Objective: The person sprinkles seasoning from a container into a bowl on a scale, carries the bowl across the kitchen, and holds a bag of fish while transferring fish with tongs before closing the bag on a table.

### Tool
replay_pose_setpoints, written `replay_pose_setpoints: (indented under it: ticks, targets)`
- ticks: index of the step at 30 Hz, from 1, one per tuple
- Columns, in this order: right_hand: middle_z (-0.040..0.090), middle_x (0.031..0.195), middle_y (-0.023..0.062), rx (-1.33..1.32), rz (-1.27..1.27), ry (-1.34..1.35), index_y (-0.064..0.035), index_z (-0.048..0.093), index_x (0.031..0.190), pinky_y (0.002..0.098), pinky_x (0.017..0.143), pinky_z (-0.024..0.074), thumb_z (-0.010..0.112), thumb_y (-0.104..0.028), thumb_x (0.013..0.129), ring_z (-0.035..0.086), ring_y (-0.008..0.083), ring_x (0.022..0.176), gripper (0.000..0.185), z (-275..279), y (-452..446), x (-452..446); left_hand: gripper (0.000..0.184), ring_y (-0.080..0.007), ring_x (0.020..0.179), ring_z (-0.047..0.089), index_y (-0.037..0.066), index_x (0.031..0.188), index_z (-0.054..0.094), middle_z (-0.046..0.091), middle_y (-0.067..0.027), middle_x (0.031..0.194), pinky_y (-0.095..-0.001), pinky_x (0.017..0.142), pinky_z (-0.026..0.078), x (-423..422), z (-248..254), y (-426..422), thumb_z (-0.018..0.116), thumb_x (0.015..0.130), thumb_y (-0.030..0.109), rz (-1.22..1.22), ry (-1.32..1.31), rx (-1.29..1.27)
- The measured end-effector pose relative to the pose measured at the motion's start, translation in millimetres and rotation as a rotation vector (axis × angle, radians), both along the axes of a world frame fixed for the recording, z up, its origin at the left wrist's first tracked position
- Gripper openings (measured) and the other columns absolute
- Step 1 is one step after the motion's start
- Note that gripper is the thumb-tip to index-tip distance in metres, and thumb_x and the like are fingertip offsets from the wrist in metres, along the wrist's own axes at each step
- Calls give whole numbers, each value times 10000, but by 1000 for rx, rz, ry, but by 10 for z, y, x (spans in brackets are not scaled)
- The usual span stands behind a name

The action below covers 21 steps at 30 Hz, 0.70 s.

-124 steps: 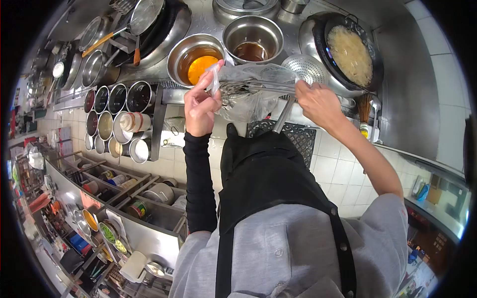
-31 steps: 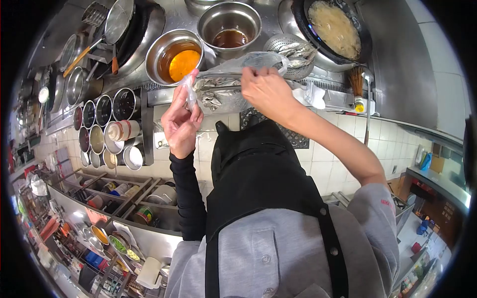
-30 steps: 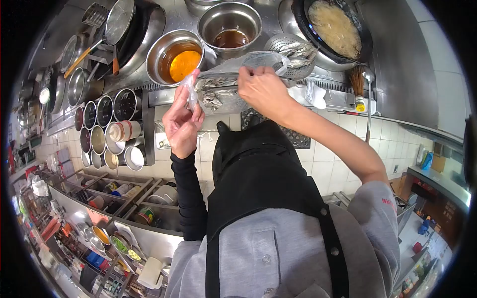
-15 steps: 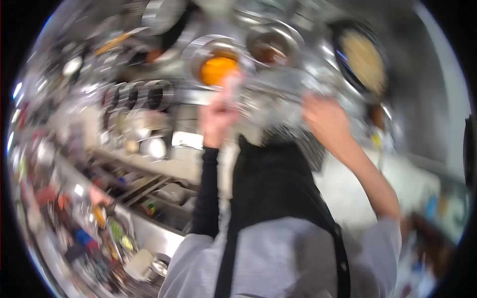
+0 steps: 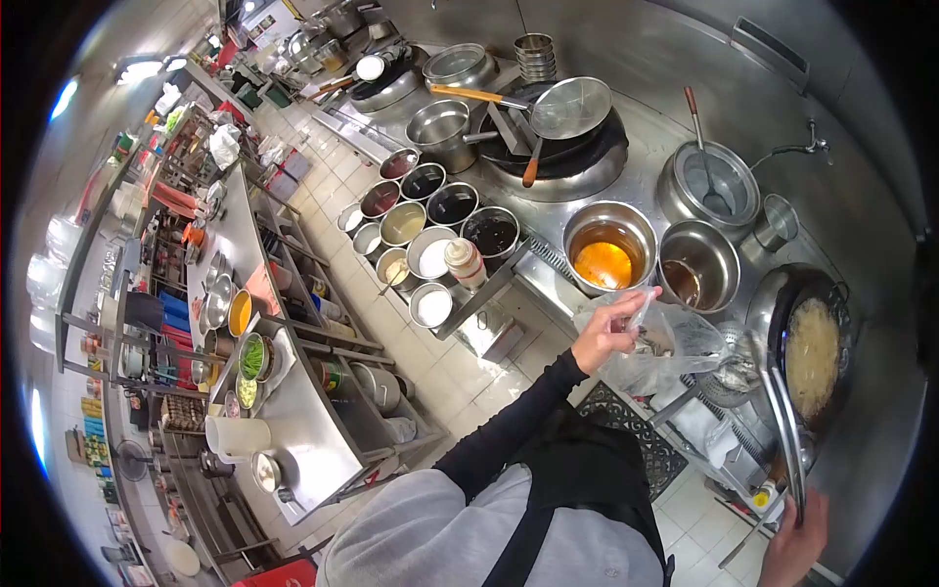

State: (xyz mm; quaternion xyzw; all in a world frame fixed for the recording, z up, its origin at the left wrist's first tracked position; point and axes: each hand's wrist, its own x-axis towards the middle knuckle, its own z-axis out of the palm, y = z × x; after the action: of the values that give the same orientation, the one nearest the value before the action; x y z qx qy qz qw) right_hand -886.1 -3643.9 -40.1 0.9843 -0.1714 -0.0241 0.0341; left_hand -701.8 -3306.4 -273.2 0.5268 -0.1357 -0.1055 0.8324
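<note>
While the person leans over a steel cooking range, a clear plastic bag (image 5: 685, 340), thin, crinkled and see-through, hangs at its near edge, with small silvery shapes inside. Taking the bag as the clock's centre, the left hand (image 5: 608, 328) is at 9 o'clock, its arm in a ribbed black sleeve (image 5: 518, 421) reaching up and inward. Thumb and fingers pinch the bag's gathered rim tightly.

The bare right hand (image 5: 797, 543) is lowered at 5 o'clock, fingers curled around the end of long, shiny metal tongs (image 5: 788, 416), which point up toward the range; whether their tips grip anything cannot be told.

At 4 o'clock a round perforated strainer (image 5: 721, 394) bears slender silvery fish (image 5: 737, 372). At 3 o'clock sits a black wok (image 5: 812, 282) of pale, frothing liquid (image 5: 814, 357). Two smooth steel pots stand beyond: one with glossy amber liquid (image 5: 603, 265) toward 11, one with dark brown liquid (image 5: 682, 284) toward 1.
</note>
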Motion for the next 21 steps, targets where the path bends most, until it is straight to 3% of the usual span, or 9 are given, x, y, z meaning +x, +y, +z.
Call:
replay_pose_setpoints:
  ticks: [3,4,6,7,10,13,18,21]
  targets:
    - [714,1112,204,-59,21,-165,-52,723,1189,452,760,564,631,-454,967,705,377,928,469,-51,-238,-132,817,-78,740,498,55,1518,470,445,-16,1554,-235,673,477,-17,-11,-8,499,705,-24,5,1,-26]
    - [708,1129,206,-1,17,-249,-24,729,1148,454,771,558,651,-415,964,710,363,945,439,-50,-202,-127,847,-85,729,479,69,1518,474,458,-19,1553,-231,664,468,-32,1,-17,516,675,14,18,21,-16]
    - [718,1125,201,-103,-121,-166,-17,735,1139,435,796,557,683,-369,951,713,343,961,402,-126,-250,-59,909,-98,707,441,96,1520,484,484,-24,1549,-223,646,449,-46,33,-32,549,613,91,45,60,5]
    - [723,1122,199,-152,-190,-123,-14,737,1135,425,809,556,700,-346,944,714,333,969,385,-200,-294,-9,882,-97,717,460,87,1523,476,468,-22,1551,-229,653,458,-54,22,-18,533,643,57,32,37,-3]
    - [642,989,209,-136,-89,-176,-4,624,1044,515,767,476,668,-184,923,628,436,925,221,-1016,-1001,38,826,-96,735,497,73,1528,463,440,-19,1543,-241,665,474,-79,-11,7,503,707,-7,7,-11,-13]
    - [661,1049,210,-204,-86,-59,-25,657,1131,529,801,497,693,-217,912,645,434,959,293,-1617,-1149,270,820,-96,739,494,86,1527,473,454,-23,1506,-238,660,466,-95,24,8,504,712,-4,18,-28,24]
    - [654,1020,233,-43,3,50,11,625,1040,523,833,505,695,-290,913,644,443,968,334,-2723,-1265,702,799,-88,777,495,102,1520,491,463,-26,1466,-227,663,451,-128,63,-8,509,728,-2,10,-15,38]
    - [649,1023,246,1,14,-34,17,618,1042,528,834,503,685,-312,921,639,456,973,357,-2894,-1354,612,791,-85,781,497,107,1520,492,461,-27,1472,-226,669,452,-101,31,-30,508,736,2,14,-47,30]
